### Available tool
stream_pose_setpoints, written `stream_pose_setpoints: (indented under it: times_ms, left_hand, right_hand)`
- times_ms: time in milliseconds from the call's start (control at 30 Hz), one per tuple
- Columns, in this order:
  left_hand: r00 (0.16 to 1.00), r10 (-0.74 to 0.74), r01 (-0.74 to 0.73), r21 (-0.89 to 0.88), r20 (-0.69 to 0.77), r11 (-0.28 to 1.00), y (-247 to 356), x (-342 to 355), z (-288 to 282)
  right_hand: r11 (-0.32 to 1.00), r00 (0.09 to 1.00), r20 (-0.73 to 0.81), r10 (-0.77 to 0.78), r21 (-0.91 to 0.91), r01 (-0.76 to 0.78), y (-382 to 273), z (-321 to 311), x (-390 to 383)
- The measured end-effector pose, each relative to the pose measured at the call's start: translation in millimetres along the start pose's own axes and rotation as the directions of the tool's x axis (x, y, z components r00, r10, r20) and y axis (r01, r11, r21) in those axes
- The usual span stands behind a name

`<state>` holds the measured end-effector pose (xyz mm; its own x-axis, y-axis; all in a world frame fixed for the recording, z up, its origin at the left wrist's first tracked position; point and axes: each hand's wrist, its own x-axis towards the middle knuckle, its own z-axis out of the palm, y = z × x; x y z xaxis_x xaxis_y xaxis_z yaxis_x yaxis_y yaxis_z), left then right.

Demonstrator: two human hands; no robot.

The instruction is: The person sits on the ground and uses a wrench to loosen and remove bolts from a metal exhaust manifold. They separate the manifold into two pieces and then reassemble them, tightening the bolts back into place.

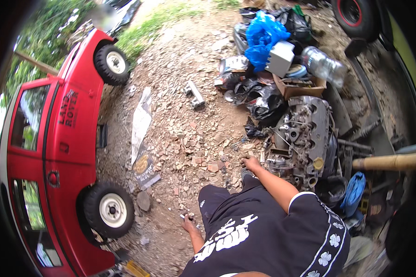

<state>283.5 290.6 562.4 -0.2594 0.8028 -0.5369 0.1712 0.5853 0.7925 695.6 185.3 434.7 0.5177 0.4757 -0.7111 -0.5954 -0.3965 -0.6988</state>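
Observation:
My left hand [188,224] hangs low over the gravel beside my left leg. Its fingers are curled, with a small white thing [182,215] at the fingertips, too small to name. My right arm stretches forward past my right knee, and the right hand [250,163] is held just above a dark shoe [246,172]. Those fingers look bent inward; whatever they hold, if anything, is hidden. Close to the right of this hand lies a greasy metal car engine [305,138] with a yellow oil filler cap [318,163].
A red off-road vehicle [74,134] stands along the left. Broken tile and stones [194,147] cover the ground, with a metal part [195,94] and white sheet [142,120]. Bags [266,39], a cardboard box [305,90] and a plastic bottle [326,67] heap behind the engine. A bamboo pole [386,162] juts in from the right.

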Motion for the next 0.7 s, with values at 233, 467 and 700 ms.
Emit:
stream_pose_setpoints:
  times_ms: [233, 467, 700]
  left_hand:
    - [0.952, -0.075, -0.018, 0.298, 0.298, 0.954, 56, 137, 72]
    - [0.73, -0.337, -0.25, 0.691, 0.595, 0.678, 141, 192, 241]
    - [0.443, -0.652, -0.609, 0.74, 0.615, 0.285, 152, 242, 426]
  right_hand:
    - [0.891, 0.841, -0.412, 0.351, 0.423, -0.165, 83, -78, 2]
    - [0.851, 0.378, -0.775, 0.507, 0.38, -0.363, 139, -71, -146]
    - [0.587, -0.012, -0.597, 0.802, 0.792, -0.165, 304, 183, -267]
